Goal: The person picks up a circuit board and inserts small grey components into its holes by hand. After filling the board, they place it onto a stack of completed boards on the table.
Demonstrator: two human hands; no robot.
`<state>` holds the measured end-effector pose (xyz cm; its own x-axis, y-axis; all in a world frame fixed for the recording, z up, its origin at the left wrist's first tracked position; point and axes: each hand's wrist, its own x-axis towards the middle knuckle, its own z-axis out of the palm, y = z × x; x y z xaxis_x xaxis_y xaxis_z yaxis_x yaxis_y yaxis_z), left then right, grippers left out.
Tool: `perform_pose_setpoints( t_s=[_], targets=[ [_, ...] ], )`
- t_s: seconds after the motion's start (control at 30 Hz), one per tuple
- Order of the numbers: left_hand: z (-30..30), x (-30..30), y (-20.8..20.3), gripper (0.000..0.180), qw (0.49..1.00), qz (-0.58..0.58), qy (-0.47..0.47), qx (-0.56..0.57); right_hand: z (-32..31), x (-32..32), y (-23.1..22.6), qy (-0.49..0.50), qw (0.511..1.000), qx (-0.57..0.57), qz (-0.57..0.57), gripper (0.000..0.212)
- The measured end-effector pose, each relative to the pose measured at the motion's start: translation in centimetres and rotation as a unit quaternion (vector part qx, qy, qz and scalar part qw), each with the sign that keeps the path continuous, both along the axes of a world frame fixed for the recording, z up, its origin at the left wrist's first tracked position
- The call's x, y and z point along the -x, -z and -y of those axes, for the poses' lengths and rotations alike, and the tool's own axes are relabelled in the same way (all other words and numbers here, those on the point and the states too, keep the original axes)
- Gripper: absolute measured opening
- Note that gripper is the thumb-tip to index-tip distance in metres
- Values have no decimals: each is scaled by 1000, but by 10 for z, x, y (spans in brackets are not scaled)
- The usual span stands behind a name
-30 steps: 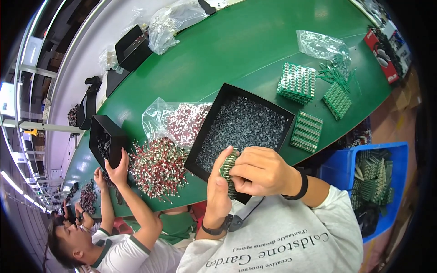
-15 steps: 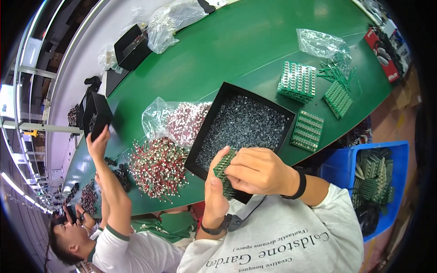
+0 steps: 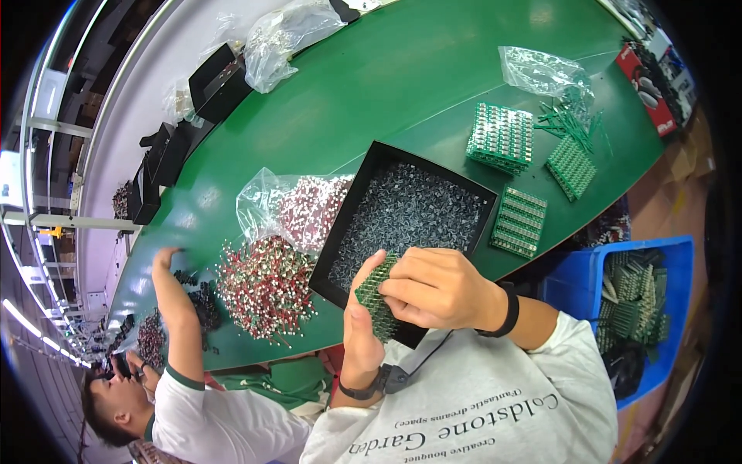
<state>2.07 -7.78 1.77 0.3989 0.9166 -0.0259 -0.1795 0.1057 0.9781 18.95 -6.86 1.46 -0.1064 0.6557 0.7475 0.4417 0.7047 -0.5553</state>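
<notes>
Just above the near edge of a black tray [image 3: 328, 289], my left hand [image 3: 362, 344] grips a green circuit board panel [image 3: 374, 300], tilted up on edge between thumb and fingers. My right hand [image 3: 437, 290] is closed, its fingertips pinched against the panel's face; whatever is between them is hidden. Small dark grey and clear pieces [image 3: 417, 205] fill the tray. To its right lies a flat panel of boards [image 3: 519, 223], and beyond that a stack of similar panels [image 3: 501, 138].
Left of the tray are a pile of red wired parts [image 3: 267, 290] and a clear bag [image 3: 317, 209] of them. Green strips [image 3: 572, 124] lie far right. A blue bin [image 3: 672, 325] holds board scraps. A co-worker's arm [image 3: 182, 321] reaches over the table at left.
The co-worker has set a black box down at the table's far left edge and drawn the hand back. My hands keep nearly the same place; the panel's face turns slightly more into view.
</notes>
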Motion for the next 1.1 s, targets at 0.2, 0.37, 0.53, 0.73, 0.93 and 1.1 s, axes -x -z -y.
perform_pose_setpoints(
  t_s=[0.2, 0.37, 0.53, 0.73, 0.93, 1.1],
  targets=[
    [1, -1, 2, 83, 999, -35, 15, -13, 0, -4, 6, -10, 1000, 0, -23, 24],
    [0, 1, -2, 83, 999, 23, -19, 25, -1, -11, 8, 35, 999, 3, -8, 22],
    [1, 1, -1, 84, 999, 21, -12, 27, -4, -1, 3, 2, 1000, 0, -5, 24],
    [2, 5, 3, 88, 1000, -14, 13, -2, -1, 0, 7, -17, 1000, 6, -14, 24],
    [3, 1, 0, 85, 999, 27, -27, 16, 2, -8, 10, 28, 999, 16, -5, 24],
    [2, 5, 5, 84, 1000, 21, -12, 5, -3, -2, 7, -3, 1000, 16, 22, 23]
  ],
)
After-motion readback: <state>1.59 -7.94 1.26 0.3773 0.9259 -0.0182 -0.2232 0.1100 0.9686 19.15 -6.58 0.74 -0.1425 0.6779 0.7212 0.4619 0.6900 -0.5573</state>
